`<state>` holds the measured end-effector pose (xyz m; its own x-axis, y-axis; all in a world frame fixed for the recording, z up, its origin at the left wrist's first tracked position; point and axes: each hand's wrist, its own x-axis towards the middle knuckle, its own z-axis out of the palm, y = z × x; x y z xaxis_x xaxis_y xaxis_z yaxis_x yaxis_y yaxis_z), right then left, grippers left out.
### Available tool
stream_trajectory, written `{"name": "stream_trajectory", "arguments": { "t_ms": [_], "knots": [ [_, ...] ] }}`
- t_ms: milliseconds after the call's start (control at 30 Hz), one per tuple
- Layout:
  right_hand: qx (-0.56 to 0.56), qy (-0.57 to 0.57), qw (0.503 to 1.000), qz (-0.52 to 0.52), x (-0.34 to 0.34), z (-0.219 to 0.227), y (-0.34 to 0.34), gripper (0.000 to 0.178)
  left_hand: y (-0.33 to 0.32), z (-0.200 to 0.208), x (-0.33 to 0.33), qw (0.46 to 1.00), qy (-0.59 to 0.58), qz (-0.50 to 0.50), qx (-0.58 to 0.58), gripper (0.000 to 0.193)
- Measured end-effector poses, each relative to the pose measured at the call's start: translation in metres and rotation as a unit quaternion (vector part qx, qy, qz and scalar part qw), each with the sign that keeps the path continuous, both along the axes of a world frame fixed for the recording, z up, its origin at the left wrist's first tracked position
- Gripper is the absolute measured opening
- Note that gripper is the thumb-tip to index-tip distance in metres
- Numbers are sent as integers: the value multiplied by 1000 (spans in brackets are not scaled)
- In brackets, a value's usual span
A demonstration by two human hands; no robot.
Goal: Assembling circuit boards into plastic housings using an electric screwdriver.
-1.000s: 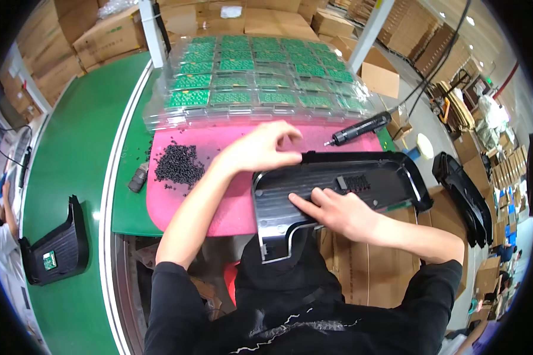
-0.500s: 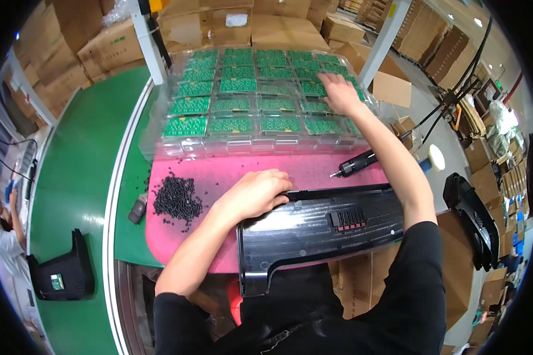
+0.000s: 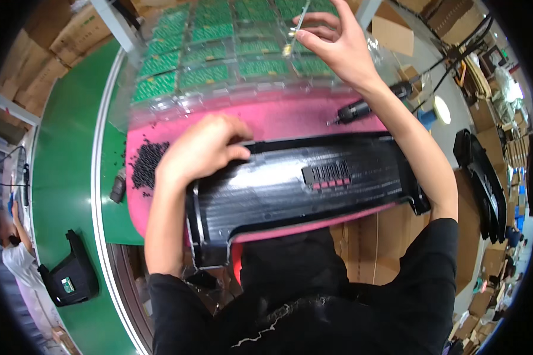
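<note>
A black plastic housing [image 3: 266,189] with a slotted vent lies across the pink mat [image 3: 290,118], its inner side up. My left hand [image 3: 204,148] grips its far left rim, thumb inside and fingers over the edge; motion blurs it slightly. My right hand [image 3: 343,44] is raised over the near right part of the clear trays [image 3: 183,100]. Between its thumb and fingers is a thin green circuit board [image 3: 300,26], seen nearly edge-on. Rows of similar green boards [image 3: 204,74] fill the trays.
Small black screws [image 3: 145,165] lie heaped left of the housing. A black electric screwdriver [image 3: 358,110] rests at the mat's right. Another black housing [image 3: 71,272] sits on the green conveyor [image 3: 71,154], where a person [image 3: 18,254] works. More black housings [image 3: 482,183] stand at right.
My right hand has lifted a circuit board off the trays and drawn it nearer. The view has shifted, and the housing appears farther left. My left hand stays at its rim.
</note>
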<state>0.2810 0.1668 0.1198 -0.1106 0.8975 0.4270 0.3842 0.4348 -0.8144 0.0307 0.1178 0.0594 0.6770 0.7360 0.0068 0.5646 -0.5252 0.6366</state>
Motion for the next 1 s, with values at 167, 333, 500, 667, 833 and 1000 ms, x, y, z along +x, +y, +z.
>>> {"name": "stream_trajectory", "arguments": {
  "t_ms": [167,333,500,667,833,1000],
  "knots": [
    [-162,260,932,193,-8,-8,-81,79,-15,9,23,974,-216,69,26,63],
    [-85,213,963,139,9,-29,-113,71,-28,14,40,940,-329,76,-55,61],
    [-57,171,978,107,44,-44,-141,54,-36,21,41,957,-287,33,-3,60],
    [-97,-31,991,85,87,-64,-155,51,-43,19,67,997,-74,-18,-15,52],
    [-93,-187,975,72,95,-83,-154,50,-40,-5,77,997,60,-36,-29,50],
    [-113,-195,972,67,94,-100,-151,54,-34,-21,79,993,107,-26,-35,51]
  ]
}}
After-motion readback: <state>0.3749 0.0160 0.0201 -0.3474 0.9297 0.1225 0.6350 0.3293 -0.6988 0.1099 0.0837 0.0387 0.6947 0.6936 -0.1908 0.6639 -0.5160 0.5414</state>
